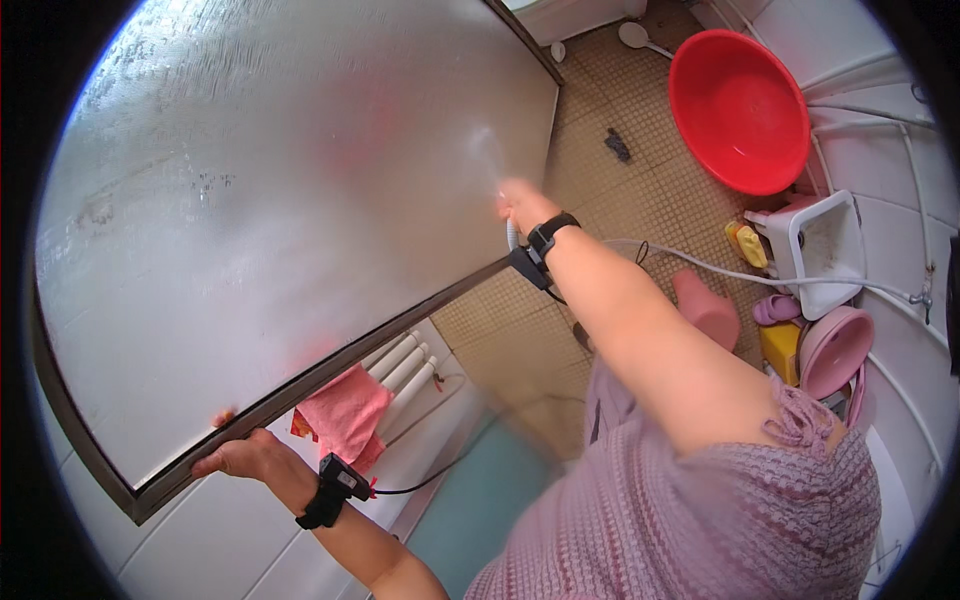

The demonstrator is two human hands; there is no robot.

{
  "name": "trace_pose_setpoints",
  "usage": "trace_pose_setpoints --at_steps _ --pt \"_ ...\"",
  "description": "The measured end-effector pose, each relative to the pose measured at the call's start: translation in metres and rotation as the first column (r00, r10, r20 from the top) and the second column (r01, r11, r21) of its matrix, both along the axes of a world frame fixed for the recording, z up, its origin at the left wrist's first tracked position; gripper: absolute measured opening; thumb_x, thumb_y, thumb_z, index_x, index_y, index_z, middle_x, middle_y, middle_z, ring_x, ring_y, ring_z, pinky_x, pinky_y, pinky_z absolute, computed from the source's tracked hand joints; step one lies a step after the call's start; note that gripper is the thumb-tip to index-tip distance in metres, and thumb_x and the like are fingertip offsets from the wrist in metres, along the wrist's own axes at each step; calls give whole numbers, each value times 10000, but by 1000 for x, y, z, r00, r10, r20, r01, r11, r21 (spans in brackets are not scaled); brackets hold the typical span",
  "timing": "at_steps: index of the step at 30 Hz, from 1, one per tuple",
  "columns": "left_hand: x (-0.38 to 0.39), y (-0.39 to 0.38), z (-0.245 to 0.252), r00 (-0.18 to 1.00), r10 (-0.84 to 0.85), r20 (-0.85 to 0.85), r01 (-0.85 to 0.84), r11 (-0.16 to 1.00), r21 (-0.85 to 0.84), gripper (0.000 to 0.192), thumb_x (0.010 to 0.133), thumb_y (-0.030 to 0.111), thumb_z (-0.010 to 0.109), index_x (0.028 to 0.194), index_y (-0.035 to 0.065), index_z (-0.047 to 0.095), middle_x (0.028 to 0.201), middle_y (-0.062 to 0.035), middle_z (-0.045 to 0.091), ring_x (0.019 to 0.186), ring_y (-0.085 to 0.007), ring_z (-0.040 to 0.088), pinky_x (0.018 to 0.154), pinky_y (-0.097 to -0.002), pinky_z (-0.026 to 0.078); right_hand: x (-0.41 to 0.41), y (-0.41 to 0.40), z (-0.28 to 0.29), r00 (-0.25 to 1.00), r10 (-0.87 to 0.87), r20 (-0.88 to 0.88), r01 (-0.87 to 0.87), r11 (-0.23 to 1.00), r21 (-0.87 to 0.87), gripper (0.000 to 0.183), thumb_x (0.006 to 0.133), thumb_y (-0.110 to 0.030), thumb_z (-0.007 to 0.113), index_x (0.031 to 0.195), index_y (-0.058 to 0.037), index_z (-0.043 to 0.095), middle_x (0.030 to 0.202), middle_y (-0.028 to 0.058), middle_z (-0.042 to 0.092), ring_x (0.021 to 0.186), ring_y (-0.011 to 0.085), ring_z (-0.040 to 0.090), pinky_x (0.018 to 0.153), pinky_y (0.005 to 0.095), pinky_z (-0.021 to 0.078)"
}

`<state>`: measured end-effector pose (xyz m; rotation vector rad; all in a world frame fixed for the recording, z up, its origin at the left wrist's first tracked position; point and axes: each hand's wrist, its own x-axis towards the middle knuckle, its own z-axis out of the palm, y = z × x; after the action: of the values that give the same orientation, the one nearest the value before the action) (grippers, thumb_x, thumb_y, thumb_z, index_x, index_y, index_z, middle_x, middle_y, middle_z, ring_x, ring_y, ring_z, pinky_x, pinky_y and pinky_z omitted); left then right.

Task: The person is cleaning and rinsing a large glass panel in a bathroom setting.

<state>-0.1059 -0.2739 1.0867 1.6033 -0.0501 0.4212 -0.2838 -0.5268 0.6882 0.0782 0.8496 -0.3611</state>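
Observation:
A framed sheet of frosted glass [285,217], wet on its surface, fills the upper left. My left hand [244,457] grips its dark frame near the lower left corner, with fingertips showing over the edge. At the lower right part of the glass, my right hand [521,202] is closed around the end of a pale hose [512,234], and a blurred water spray meets the glass just above it. The hose runs behind my right arm to a wall tap [921,298] at the right. Both wrists carry black straps with small devices.
On the tiled floor [592,97] are a dark clump [618,145], a pink plastic vessel [706,309] and a white ladle [635,34]. A red basin [739,112], white tub [821,247] and pink basin [836,352] stand along the right wall. A pink cloth [349,405] hangs by white pipes.

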Motion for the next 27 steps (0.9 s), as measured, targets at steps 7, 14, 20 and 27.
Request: trace_pose_setpoints --at_steps 7,14,20,27 --pt "1 -1 0 999 19 40 -20 999 33 869 514 869 307 881 88 412 661 -62 492 609 -188 503 669 -320 479 11 -8 -12 974 207 -92 -216 972 -96 160 818 -124 485 673 -99 424 572 -2 381 436 94 339 360 223 223" --pt "-11 -12 3 998 59 32 -60 998 34 801 610 826 237 911 100 390 668 -67 487 593 -188 496 646 -306 480 34 30 59 863 496 -94 -505 852 -139 208 848 -150 479 678 -37 436 526 43 411 388 122 358 323 259 257" --pt "-14 -21 5 997 24 73 -28 999 43 797 611 821 260 963 115 375 694 -68 476 575 -176 484 620 -282 478 57 -45 63 964 224 -143 -259 918 -302 195 832 -112 486 659 -44 427 529 55 431 391 126 401 312 256 265" --pt "0 -11 0 996 -49 69 50 999 -12 850 539 847 329 962 112 384 681 -65 476 572 -172 487 604 -281 477 47 -59 65 967 193 -168 -251 843 -475 148 806 -109 486 676 -67 430 504 46 432 356 135 369 308 295 267"
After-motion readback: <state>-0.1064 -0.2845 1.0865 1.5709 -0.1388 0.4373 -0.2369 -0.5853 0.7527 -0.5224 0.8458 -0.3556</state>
